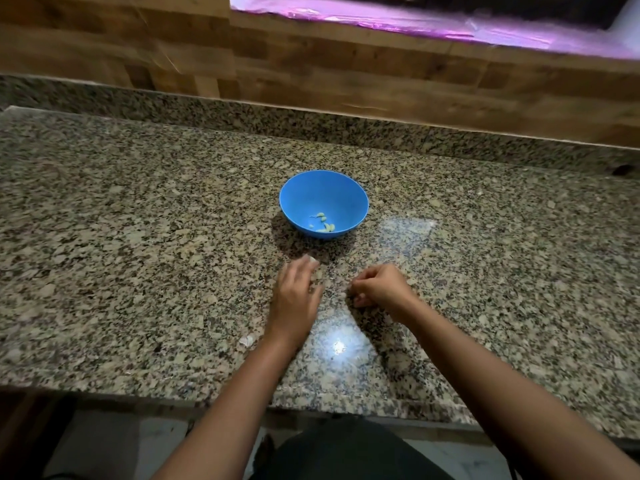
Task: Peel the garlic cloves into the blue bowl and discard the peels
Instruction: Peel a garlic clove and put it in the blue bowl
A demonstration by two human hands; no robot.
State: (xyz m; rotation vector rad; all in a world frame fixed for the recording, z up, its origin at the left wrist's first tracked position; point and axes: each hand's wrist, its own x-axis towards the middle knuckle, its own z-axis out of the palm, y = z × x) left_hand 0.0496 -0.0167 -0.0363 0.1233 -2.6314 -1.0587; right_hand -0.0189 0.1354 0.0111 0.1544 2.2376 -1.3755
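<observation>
A blue bowl [323,202] stands on the speckled granite surface [138,237], with a few pale peeled garlic cloves [323,223] lying at its bottom. Both hands are low over the surface just in front of the bowl. The left hand [294,292] lies flat, palm down, its fingers [304,268] straight and together, tips reaching toward the bowl. The right hand [379,287] is curled, its fingers bent inward and bunched; whether they pinch anything I cannot tell. A small pale peel [247,339] lies beside the left wrist
</observation>
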